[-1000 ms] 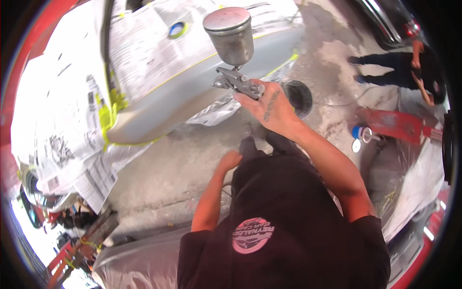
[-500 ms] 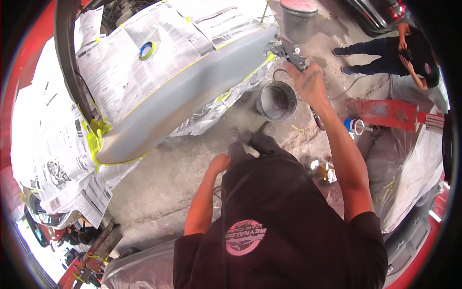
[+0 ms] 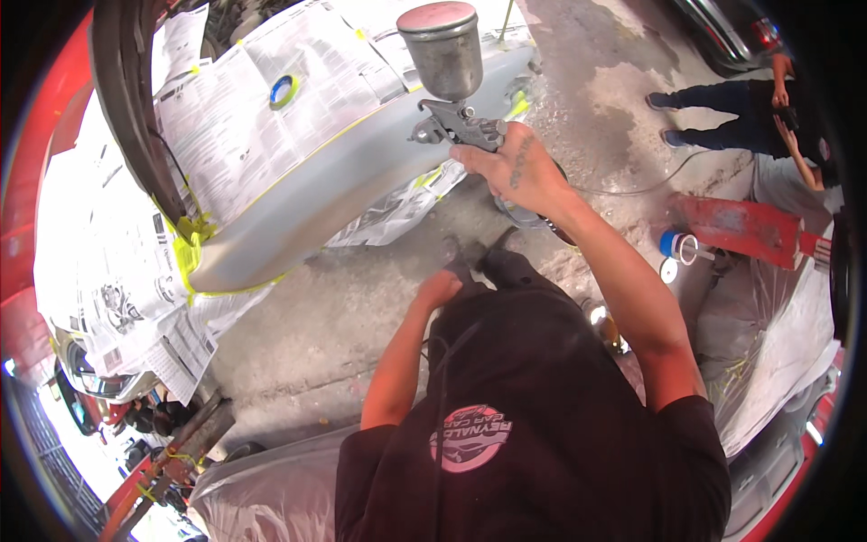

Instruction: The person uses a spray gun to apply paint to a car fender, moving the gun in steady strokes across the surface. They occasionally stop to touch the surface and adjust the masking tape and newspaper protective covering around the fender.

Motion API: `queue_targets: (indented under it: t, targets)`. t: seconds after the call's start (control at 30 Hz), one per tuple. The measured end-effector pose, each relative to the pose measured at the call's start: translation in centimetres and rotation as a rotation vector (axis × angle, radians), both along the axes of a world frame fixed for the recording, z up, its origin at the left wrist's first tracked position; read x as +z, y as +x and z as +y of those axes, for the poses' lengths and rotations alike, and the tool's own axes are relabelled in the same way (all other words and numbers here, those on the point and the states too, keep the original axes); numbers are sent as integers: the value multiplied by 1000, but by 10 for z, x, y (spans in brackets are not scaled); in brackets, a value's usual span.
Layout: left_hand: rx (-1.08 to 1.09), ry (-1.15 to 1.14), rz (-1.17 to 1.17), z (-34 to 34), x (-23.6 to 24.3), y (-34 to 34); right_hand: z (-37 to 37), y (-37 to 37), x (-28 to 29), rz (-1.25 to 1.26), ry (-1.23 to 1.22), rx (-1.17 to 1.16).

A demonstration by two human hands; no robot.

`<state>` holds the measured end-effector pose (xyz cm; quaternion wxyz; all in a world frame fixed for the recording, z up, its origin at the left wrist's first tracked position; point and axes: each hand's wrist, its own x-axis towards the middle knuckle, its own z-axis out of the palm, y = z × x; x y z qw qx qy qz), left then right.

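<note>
My right hand (image 3: 524, 172) is wrapped round the handle of a metal spray gun (image 3: 456, 125). A grey paint cup (image 3: 442, 56) with a reddish lid stands on top of the gun. Its nozzle points left, over the grey primed car fender (image 3: 352, 185), and I see a gap in the picture rather than contact. Newspaper masking (image 3: 239, 135) and yellow tape edge the fender. By my thigh, my left hand (image 3: 440, 287) hangs with its fingers curled in; whatever may be inside them is hidden.
A roll of tape (image 3: 284, 91) lies on the newspaper. Below my right wrist a bucket (image 3: 519, 215) is partly hidden. A hose (image 3: 632, 191) runs over the concrete floor. To the right are a red metal beam (image 3: 736, 228), a blue-and-white container (image 3: 677, 247) and another person (image 3: 754, 113).
My right hand has carried the spray gun left along the fender, away from its far right end. The gun's cup now shows upright over the newspaper. My left hand stays by my thigh.
</note>
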<state>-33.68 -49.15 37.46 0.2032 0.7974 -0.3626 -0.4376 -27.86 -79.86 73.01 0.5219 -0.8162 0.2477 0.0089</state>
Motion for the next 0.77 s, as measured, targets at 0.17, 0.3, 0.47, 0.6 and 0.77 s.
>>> queue_targets:
  t: [0.17,0.3,0.47,0.6,0.77]
  targets:
    - [45,6,23,-7,10,-5,-36,-13,-15,-46,-92,-90]
    - [86,-3,41,-1,9,-4,-87,-31,-24,-46,-225,-177]
    - [94,-23,58,-13,17,-7,-152,-48,-42,-159,-414,-248]
    - [129,-8,82,-14,26,-10,-193,-56,-64,-59,-521,-337]
    - [206,8,148,-7,36,-14,-207,-68,-99,-103,-816,-384]
